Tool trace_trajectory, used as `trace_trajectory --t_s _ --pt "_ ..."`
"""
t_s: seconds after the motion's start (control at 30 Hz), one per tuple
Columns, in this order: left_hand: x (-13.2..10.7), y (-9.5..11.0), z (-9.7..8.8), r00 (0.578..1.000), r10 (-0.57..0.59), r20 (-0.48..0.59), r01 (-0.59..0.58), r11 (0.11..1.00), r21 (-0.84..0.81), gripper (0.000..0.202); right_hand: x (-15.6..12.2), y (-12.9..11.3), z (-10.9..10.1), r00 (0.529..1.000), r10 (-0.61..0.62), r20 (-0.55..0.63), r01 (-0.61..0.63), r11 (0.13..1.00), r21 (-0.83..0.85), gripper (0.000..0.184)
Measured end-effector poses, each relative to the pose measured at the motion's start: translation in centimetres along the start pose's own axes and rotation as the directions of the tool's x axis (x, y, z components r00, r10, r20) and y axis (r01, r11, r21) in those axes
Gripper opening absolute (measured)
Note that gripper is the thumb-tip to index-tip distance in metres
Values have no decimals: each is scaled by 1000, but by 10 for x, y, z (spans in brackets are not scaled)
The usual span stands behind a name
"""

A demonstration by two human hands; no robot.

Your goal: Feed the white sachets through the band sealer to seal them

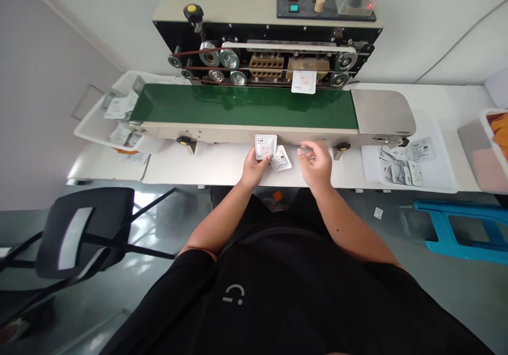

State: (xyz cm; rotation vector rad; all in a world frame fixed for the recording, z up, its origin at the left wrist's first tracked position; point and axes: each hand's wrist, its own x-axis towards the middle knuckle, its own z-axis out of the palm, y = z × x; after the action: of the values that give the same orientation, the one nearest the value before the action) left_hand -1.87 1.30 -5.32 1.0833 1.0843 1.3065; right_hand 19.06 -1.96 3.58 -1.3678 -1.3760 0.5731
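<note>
My left hand (256,165) is closed on a small white sachet (265,146), held upright at the front edge of the sealing machine. A second white sachet (281,158) lies just to its right on the white table. My right hand (316,160) hovers beside it with its fingers apart and slightly blurred, holding nothing. Another white sachet (304,81) rides at the back of the green conveyor belt (246,106), under the sealing head.
A white tray (93,127) of sachets sits at the belt's left end. More sachets (400,167) lie on the table at right. A control panel (317,5) tops the machine. A black chair (79,236) stands left, a blue stool (464,228) right.
</note>
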Motion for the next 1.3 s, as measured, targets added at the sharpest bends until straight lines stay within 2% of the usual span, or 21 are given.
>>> trace_trajectory --t_s 0.07,0.13,0.23,0.33,0.47,0.57,0.67,0.77,0.87,1.03,1.3 --pt "1 -4 -1 1000 16 8 -16 1000 -18 59 -18 5 13 999 -2 36 5 997 -74 30" --pt "2 -7 -2 999 29 13 -29 999 -30 59 -25 8 21 991 67 118 -53 992 -111 31" --pt "2 -8 -2 999 32 21 -30 998 -51 60 -25 14 26 929 219 298 -198 975 -102 29" --pt "1 -5 -1 999 30 32 -28 998 -60 59 -22 16 19 880 295 373 -283 955 -87 29" --pt "-2 2 0 998 35 49 -31 997 -73 60 -8 7 -11 868 309 389 -288 951 -113 27" --pt "-3 8 0 999 11 48 -5 993 -117 61 22 -6 -47 899 289 328 -294 955 -34 28" --pt "-3 12 1 999 -10 44 16 990 -140 60 66 -20 -84 947 291 132 -307 945 116 25" --pt "-3 12 2 998 -7 61 16 991 -133 59 112 -31 -111 927 376 0 -365 901 234 9" --pt "-3 8 2 997 2 82 8 992 -123 59 148 -36 -126 884 467 -23 -441 850 287 15" --pt "-2 5 2 995 15 101 -4 994 -105 57 179 -29 -126 820 572 -2 -548 786 285 15" --pt "-4 13 2 996 -12 87 21 995 -101 58 199 -22 -90 789 587 178 -611 727 313 11"
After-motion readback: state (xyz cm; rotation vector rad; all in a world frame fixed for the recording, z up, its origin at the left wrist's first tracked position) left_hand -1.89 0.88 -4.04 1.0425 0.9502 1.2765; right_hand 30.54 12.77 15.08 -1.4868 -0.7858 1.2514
